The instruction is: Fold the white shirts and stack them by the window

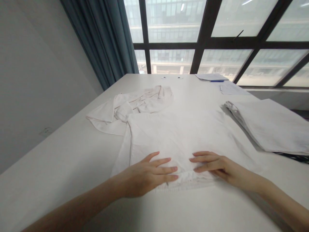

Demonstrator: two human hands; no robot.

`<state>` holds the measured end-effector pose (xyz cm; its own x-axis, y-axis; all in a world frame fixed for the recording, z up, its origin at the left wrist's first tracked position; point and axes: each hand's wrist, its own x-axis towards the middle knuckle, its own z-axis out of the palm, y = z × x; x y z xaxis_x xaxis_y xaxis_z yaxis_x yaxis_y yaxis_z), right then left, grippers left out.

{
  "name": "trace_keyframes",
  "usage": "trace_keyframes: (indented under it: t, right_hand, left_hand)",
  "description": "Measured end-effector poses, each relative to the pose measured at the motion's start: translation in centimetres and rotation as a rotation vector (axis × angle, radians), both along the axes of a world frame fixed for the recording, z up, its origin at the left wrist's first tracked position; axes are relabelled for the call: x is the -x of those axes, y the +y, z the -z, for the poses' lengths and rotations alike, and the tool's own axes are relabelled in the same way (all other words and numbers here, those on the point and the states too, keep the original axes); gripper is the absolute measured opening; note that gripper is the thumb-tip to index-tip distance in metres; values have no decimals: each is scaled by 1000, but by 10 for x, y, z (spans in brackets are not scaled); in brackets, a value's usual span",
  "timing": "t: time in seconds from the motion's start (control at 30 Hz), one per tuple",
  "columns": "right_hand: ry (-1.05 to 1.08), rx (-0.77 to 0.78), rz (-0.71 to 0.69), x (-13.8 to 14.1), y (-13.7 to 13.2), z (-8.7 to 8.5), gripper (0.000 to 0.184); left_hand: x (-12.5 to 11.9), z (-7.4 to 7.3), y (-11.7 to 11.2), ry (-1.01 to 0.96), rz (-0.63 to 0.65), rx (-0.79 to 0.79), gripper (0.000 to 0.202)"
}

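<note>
A white cloth garment (173, 135) lies spread on the white table in front of me, its near hem (190, 182) slightly wrinkled. My left hand (147, 175) rests on its near left part, palm down with the fingers apart. On the near right part lies my right hand (214, 164), fingers stretched towards the left and lightly bent. Neither hand grips the fabric. Behind the left side, a crumpled white cloth (142, 101) touches or joins the spread garment; I cannot tell which.
Folded white cloths (277, 125) are stacked at the right, on something black. Papers (212, 76) with a blue pen (217, 81) lie at the far right of the table (79, 154). A blue curtain (103, 38) and windows stand behind; a wall is at the left.
</note>
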<state>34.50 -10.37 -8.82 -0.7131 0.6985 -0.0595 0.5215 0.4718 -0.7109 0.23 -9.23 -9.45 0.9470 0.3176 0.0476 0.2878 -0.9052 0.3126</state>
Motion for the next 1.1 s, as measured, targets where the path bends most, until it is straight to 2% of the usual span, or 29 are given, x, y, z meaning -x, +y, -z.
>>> trace_keyframes:
  t: [0.2,0.43,0.63,0.83,0.97,1.1]
  right_hand:
    - [-63,-12,-6,-1,-1,-2,35]
    - [-91,-131,12,-1,-1,0,34]
    - [-71,-156,94,-1,-1,8,39]
    - [-201,-246,121,-3,2,5,47]
    - [-323,-305,140,-22,10,14,51]
    - [-439,-408,293,-57,23,30,57]
  left_hand:
    - [-2,-6,0,28,18,85,52]
    - [-5,-2,-4,40,-20,15,53]
    - [-2,-6,-2,36,-6,61,48]
    - [-2,-11,0,48,-7,101,50]
    - [-1,-12,2,38,-54,178,43]
    - [2,-16,2,-5,-76,260,42]
